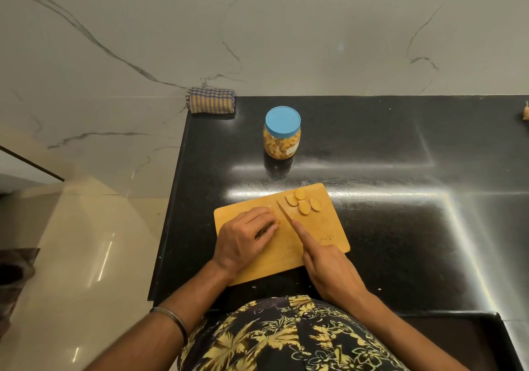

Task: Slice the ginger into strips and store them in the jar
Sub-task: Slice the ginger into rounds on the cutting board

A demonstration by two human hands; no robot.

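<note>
Inspector: Left hand (243, 236) curls over the ginger (275, 215) at the left of the cutting board (323, 236), fingertips clamped on it. Right hand (329, 267) grips the knife (284, 213), forefinger laid along the spine, blade just beside the left fingertips.

Supervisor: Output so far?

Inspector: Four oval slices (303, 202) lie near the board's far edge. No strips yet, I judge. The jar (282, 133) stands on the counter (400, 170) beyond the board, blue lid on, already holding something yellowish.

Supervisor: Hazards?

Inspector: The remaining piece is mostly hidden under the fingers; as it shortens, the blade could nick a fingertip. The board overhangs nothing, but it could slide on the glossy surface under pressure.
</note>
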